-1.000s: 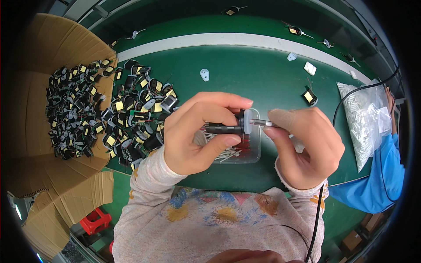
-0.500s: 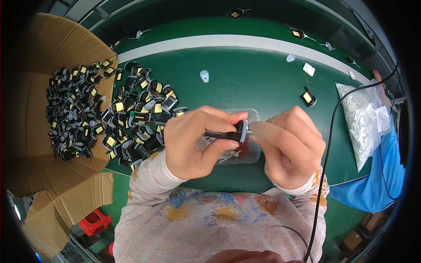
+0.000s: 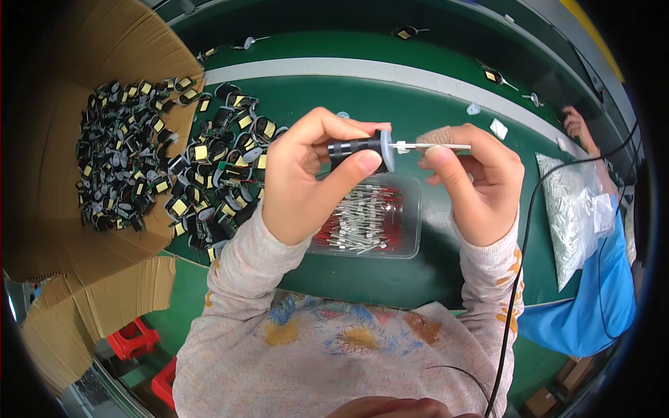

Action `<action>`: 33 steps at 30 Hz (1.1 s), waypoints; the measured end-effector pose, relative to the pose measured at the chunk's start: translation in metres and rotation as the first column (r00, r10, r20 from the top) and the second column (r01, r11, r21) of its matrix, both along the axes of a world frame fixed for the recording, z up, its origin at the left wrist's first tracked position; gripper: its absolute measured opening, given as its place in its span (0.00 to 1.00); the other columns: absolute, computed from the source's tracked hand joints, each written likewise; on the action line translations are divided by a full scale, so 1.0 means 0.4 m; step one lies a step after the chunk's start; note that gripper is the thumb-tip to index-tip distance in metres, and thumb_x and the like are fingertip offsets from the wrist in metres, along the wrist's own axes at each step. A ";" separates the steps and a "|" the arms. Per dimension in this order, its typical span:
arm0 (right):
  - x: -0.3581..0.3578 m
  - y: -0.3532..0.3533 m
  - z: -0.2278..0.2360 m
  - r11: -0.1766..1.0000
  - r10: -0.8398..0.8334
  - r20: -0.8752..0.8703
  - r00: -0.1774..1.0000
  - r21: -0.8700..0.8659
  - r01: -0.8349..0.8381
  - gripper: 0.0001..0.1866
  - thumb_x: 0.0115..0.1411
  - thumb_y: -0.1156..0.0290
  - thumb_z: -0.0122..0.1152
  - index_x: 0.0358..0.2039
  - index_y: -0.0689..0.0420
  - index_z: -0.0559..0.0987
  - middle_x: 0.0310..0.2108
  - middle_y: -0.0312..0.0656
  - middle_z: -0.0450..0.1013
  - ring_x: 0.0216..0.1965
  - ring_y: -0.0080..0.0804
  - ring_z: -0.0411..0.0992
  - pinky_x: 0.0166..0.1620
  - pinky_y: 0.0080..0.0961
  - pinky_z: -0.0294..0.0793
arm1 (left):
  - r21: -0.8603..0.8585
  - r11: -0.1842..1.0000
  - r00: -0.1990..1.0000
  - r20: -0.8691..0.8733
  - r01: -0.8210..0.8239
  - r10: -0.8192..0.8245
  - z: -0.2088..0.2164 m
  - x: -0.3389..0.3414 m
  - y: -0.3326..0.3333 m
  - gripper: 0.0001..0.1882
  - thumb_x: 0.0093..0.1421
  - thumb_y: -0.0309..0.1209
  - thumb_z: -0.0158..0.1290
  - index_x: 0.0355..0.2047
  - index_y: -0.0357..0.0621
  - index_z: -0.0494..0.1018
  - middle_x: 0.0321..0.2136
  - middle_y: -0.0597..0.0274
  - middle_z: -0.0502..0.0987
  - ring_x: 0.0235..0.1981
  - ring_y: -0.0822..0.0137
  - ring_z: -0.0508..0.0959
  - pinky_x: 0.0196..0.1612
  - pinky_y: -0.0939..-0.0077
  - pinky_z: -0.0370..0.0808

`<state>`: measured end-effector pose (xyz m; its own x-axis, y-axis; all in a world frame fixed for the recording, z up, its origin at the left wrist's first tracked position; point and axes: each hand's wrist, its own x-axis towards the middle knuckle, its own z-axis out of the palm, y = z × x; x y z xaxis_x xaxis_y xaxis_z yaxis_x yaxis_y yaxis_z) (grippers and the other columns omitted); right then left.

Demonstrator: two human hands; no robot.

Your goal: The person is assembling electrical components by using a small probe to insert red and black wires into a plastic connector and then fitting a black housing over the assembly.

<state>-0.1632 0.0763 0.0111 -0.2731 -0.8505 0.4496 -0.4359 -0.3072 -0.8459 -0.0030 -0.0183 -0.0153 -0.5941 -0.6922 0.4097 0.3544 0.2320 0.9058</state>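
My left hand (image 3: 300,174) is closed round a black cylindrical part (image 3: 355,148) with a grey oval end cap (image 3: 387,150), held level above the bench. A thin white rod (image 3: 456,146) with a small collar sticks out of the cap to the right. My right hand (image 3: 484,174), with beige tape round its index finger, pinches this rod between thumb and index finger. Beneath my hands stands a clear plastic tray (image 3: 418,223), holding many thin white rods (image 3: 362,219) with red ends.
At left, a cardboard box (image 3: 139,42) and the bench beside it hold heaps of similar black parts (image 3: 209,167). A bag of small white pieces (image 3: 561,223) lies at right, near a co-worker's hand (image 3: 578,129) and blue sleeve (image 3: 599,299). A black cable (image 3: 523,258) hangs in front.
Both hands have risen away from me, uncovering the tray. My right hand has shifted back from the cap, and the rod now shows. At right, the co-worker's hand has come further into view.
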 end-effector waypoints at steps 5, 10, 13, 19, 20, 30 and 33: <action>0.005 -0.036 -0.023 0.999 0.024 0.131 0.991 -0.030 -0.020 0.06 0.54 0.75 0.59 0.29 0.65 0.77 0.27 0.42 0.75 0.27 0.23 0.73 0.26 0.14 0.70 | 0.085 0.996 1.000 0.023 -0.020 0.018 0.004 0.003 -0.009 0.07 0.53 0.19 0.53 0.31 0.34 0.67 0.37 0.46 0.75 0.41 0.64 0.76 0.49 0.69 0.70; 0.016 -0.099 -0.059 0.997 0.081 0.389 0.918 -0.019 -0.080 0.07 0.57 0.72 0.57 0.31 0.63 0.78 0.31 0.41 0.76 0.28 0.23 0.73 0.23 0.14 0.68 | 0.130 0.989 0.998 0.007 -0.067 0.067 -0.013 0.001 -0.043 0.06 0.54 0.20 0.53 0.32 0.34 0.67 0.38 0.46 0.75 0.40 0.67 0.75 0.48 0.72 0.70; -0.001 -0.162 -0.082 0.993 0.113 0.446 0.888 -0.008 -0.122 0.08 0.57 0.70 0.58 0.30 0.63 0.78 0.29 0.41 0.76 0.26 0.22 0.72 0.22 0.15 0.68 | 0.186 0.982 1.000 -0.014 -0.016 0.019 -0.026 0.005 -0.092 0.12 0.57 0.24 0.52 0.40 0.35 0.66 0.43 0.49 0.74 0.42 0.67 0.73 0.47 0.75 0.69; -0.211 -0.429 -0.215 0.973 -0.214 0.474 0.854 0.178 0.145 0.10 0.54 0.67 0.61 0.31 0.61 0.80 0.24 0.38 0.76 0.21 0.17 0.65 0.25 0.14 0.69 | -0.718 0.689 0.523 0.550 -0.102 0.651 -0.017 0.147 -0.230 0.08 0.56 0.30 0.50 0.36 0.44 0.72 0.33 0.62 0.75 0.37 0.61 0.72 0.40 0.71 0.68; -0.257 -0.466 -0.251 0.953 -0.284 0.480 0.830 0.238 0.189 0.10 0.55 0.66 0.61 0.31 0.60 0.80 0.27 0.38 0.78 0.22 0.17 0.66 0.25 0.15 0.70 | -0.753 0.657 0.485 0.560 -0.039 0.671 -0.038 0.155 -0.231 0.06 0.55 0.30 0.51 0.32 0.45 0.73 0.30 0.62 0.75 0.34 0.60 0.72 0.39 0.70 0.68; -0.269 -0.358 -0.239 0.893 -0.355 0.528 0.771 0.435 0.114 0.27 0.55 0.68 0.59 0.56 0.54 0.63 0.38 0.43 0.77 0.22 0.21 0.65 0.23 0.15 0.71 | -0.721 0.496 0.342 0.677 0.483 0.651 -0.179 0.179 -0.226 0.23 0.40 0.19 0.55 0.39 0.55 0.73 0.39 0.70 0.71 0.43 0.63 0.68 0.42 0.67 0.69; -0.174 -0.194 -0.163 0.935 0.017 0.325 0.946 0.331 -0.130 0.20 0.56 0.69 0.54 0.51 0.55 0.70 0.35 0.39 0.77 0.22 0.15 0.63 0.24 0.14 0.69 | -0.658 0.390 0.346 0.705 0.645 0.618 -0.163 0.161 -0.257 0.24 0.37 0.22 0.59 0.39 0.54 0.72 0.39 0.71 0.71 0.45 0.64 0.67 0.45 0.68 0.67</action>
<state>-0.2328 -0.0012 -0.0543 -0.2815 -0.9591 0.0280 -0.1202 0.0063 -0.9927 0.0613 -0.1210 -0.0804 -0.9311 -0.3575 -0.0719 -0.3453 0.9278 -0.1416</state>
